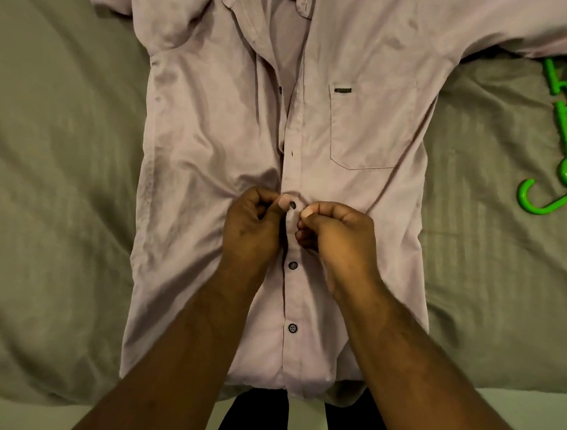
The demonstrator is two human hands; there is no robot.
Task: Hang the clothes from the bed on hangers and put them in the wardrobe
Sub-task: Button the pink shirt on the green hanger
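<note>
Bed (39, 195) with pale pink shirt (213, 141) laid flat, hanger (566, 132) beside.
Left hand (254, 222) and right hand (338, 232) pinch its front, seemingly at a button (293, 204).

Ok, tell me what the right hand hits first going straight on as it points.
The right hand aims up-left: likely the left hand, close across the shirt placket both pinch.

Left hand (252, 224), right hand (336, 234), fingers (308, 212) pinching shirt (213, 141)
</note>
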